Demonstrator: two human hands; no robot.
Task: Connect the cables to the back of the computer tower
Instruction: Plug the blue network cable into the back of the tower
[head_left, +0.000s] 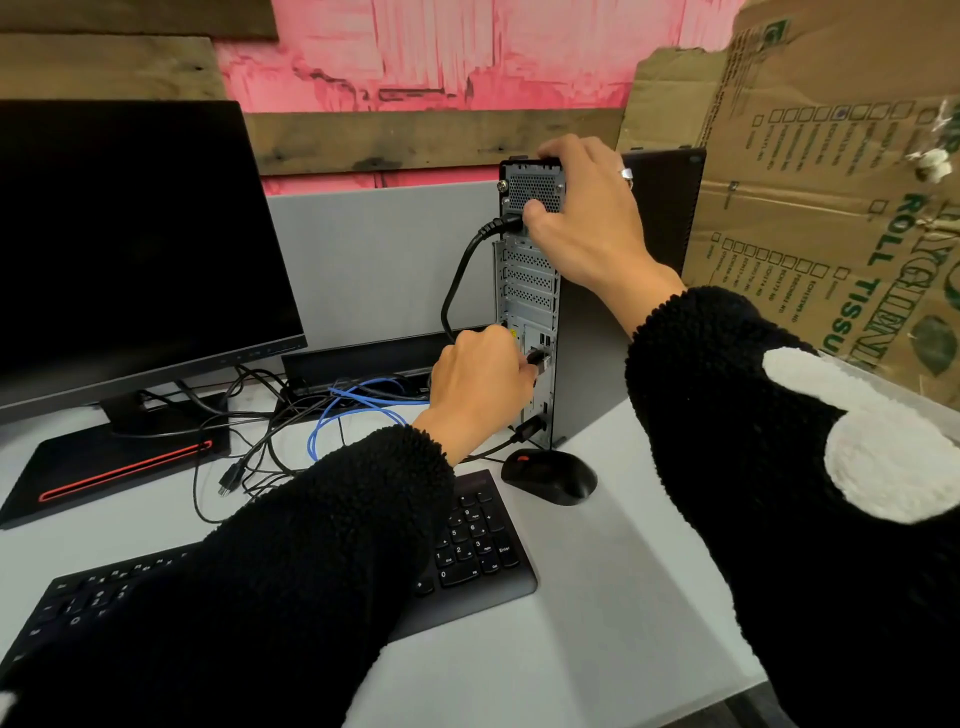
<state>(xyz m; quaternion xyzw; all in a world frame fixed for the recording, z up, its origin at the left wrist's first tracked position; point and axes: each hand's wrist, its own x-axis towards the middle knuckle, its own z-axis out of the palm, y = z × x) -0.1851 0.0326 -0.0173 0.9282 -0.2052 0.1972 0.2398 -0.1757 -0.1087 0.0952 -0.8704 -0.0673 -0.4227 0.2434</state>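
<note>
A slim black computer tower (587, 332) stands upright on the white desk with its metal back panel (524, 291) facing me. My right hand (587, 218) grips the tower's top rear corner, thumb on the panel by the plugged-in black power cable (457, 280). My left hand (478, 379) pinches a black cable plug (537, 359) held against the ports in the panel's lower half. Another black plug (527, 430) sits in a port near the bottom. Loose black cables and a blue cable (358, 410) lie tangled on the desk behind my left arm.
A black monitor (130, 249) stands at the left on its red-striped base (104, 467). A black keyboard (467, 545) lies under my left forearm, and a black mouse (550, 475) sits beside the tower. Cardboard (831, 182) leans at the right. A grey divider (374, 260) stands behind.
</note>
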